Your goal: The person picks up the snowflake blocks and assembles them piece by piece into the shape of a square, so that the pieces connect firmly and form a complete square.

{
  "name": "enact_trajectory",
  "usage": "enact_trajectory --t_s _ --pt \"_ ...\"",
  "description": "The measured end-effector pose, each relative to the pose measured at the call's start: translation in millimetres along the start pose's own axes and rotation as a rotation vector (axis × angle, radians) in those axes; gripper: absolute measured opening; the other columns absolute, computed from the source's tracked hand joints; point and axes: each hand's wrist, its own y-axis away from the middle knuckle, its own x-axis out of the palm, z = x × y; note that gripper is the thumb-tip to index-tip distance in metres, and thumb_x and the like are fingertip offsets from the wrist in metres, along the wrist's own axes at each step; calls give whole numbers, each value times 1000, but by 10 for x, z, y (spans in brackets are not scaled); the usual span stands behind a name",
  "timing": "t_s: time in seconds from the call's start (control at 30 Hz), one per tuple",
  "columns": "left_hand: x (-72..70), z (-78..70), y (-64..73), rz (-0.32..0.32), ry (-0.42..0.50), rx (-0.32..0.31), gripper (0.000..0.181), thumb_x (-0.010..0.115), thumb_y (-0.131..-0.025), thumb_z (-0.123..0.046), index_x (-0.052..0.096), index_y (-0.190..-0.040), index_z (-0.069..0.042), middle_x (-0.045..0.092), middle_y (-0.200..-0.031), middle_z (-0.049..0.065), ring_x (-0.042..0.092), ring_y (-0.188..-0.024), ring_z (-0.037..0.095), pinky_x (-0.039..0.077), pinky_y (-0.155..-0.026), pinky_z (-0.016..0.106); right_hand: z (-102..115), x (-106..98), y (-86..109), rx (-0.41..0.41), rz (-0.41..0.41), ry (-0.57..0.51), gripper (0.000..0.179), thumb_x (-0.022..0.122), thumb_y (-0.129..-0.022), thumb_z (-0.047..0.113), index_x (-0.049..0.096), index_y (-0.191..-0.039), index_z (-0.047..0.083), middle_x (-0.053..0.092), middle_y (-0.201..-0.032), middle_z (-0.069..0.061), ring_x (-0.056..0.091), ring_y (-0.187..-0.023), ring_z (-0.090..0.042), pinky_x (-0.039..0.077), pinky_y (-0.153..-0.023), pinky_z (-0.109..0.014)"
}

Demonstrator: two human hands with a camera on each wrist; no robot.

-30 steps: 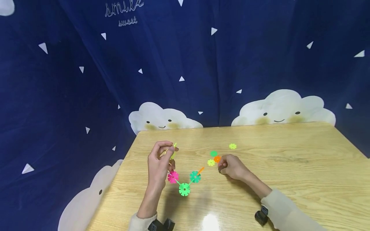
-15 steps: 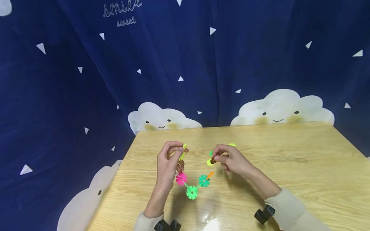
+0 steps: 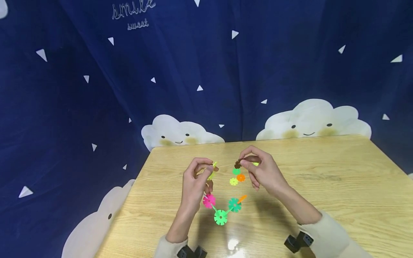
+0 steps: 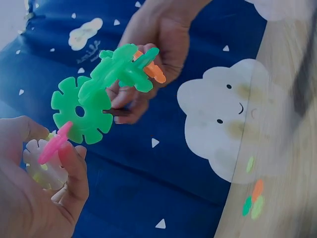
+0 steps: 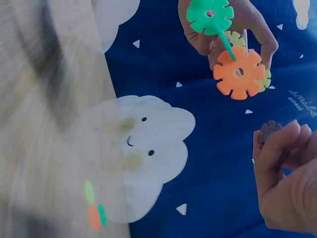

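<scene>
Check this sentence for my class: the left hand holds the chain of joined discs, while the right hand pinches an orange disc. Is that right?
Not quite: the colour is wrong. The head view shows the right hand pinching a dark brown disc. The left hand does hold the chain of joined discs.

Pale cream sleeves with small black boxy wrist cameras.

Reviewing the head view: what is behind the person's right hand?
Past the right hand, a small part of a yellow disc shows, lying on the wooden table. The rest of that disc is covered, and anything else directly behind the hand cannot be seen.
</scene>
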Motion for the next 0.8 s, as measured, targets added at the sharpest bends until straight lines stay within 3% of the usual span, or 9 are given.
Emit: enact_trajectory --t_s 0.13,0.27,0.8 --pt "69 14 14 30 -7 -5 28 69 -98 -11 60 -118 6 71 -96 14 48 -42 12 39 -40 19 95 2 32 -67 -51 46 11 66 -102 6 58 -109 9 75 -99 -22 41 -31 -20 40 -30 -33" --pt "135 37 26 65 -12 -10 24 69 -97 -10 62 -118 1 72 -98 16 48 -43 12 41 -41 19 148 19 54 -94 -41 65 13 67 -102 9 56 -110 8 76 -95 -22 42 -29 -24 39 -29 -33" --pt "292 48 44 136 -65 -25 27 73 -96 -14 63 -118 -1 70 -101 8 51 -44 11 41 -41 18 218 35 95 -66 -55 82 18 70 -100 12 58 -110 3 77 -82 -10 41 -29 -20 37 -29 -32"
